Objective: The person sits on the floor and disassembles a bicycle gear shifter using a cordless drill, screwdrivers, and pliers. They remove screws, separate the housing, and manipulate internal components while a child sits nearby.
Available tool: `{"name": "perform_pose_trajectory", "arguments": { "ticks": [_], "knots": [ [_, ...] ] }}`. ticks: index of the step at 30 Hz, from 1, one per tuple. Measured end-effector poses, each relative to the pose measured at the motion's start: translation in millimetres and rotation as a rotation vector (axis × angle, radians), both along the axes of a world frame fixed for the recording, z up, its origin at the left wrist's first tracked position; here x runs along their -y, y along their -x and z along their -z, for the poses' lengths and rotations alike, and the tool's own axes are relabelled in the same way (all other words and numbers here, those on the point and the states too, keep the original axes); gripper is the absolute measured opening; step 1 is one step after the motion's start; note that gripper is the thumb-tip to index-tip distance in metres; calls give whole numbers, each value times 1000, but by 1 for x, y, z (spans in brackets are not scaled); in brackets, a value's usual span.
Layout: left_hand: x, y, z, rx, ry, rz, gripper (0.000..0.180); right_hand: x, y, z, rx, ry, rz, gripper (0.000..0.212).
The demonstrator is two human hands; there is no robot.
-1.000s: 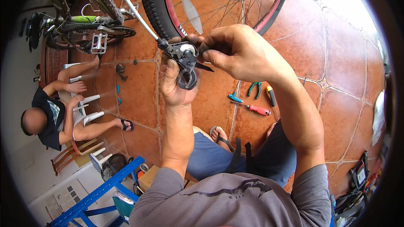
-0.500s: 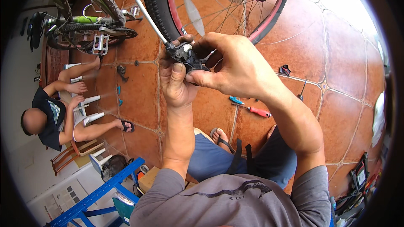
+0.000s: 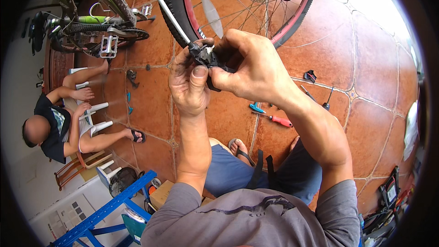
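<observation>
A small black bicycle gear shifter (image 3: pixel 204 56) is held in front of me, above the tiled floor. A white cable housing (image 3: pixel 165 10) runs from its upper left end up past the tyre. My left hand (image 3: pixel 190 87) closes round the shifter from the left, the thumb pressed on its near side. From the right, my right hand (image 3: pixel 256 66) pinches its lower right part between thumb and curled fingers. Both hands' fingertips are dark with grime. The fingers hide much of the shifter's far side.
Ahead stands a bicycle wheel (image 3: pixel 185 13) with a red rim and white reflector (image 3: pixel 211 17). A red-handled screwdriver (image 3: pixel 281 121), a blue-handled tool (image 3: pixel 257 108) and a black part (image 3: pixel 310 76) lie on the floor. A person (image 3: pixel 57 126) sits at left; a blue metal frame (image 3: pixel 107 208) stands lower left.
The shifter has shifted slightly right and turned in my hands, its cable housing swinging right with it. My right hand has moved slightly left and remains pinched on its lower part.
</observation>
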State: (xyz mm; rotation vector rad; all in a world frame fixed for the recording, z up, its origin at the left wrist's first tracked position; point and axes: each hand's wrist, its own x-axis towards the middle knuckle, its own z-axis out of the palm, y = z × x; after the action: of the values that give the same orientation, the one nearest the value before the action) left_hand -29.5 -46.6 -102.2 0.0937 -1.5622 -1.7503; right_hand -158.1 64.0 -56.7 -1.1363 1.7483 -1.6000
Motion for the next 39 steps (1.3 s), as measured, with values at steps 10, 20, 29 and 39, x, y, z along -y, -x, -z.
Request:
{"name": "perform_pose_trajectory", "arguments": {
  "ticks": [10,20,29,39],
  "knots": [
    [-3,2,2,32,-1,-23,37,2,6,5,24,39,-34,24],
    [-2,4,-2,31,-83,53,37,-1,16,12,59,77,-116,23],
    [2,0,-4,8,-51,106,41,-2,17,9,66,59,-124,30],
    [7,-5,-15,148,-3,117,38,-2,16,17,66,59,-142,31]
  ]
}}
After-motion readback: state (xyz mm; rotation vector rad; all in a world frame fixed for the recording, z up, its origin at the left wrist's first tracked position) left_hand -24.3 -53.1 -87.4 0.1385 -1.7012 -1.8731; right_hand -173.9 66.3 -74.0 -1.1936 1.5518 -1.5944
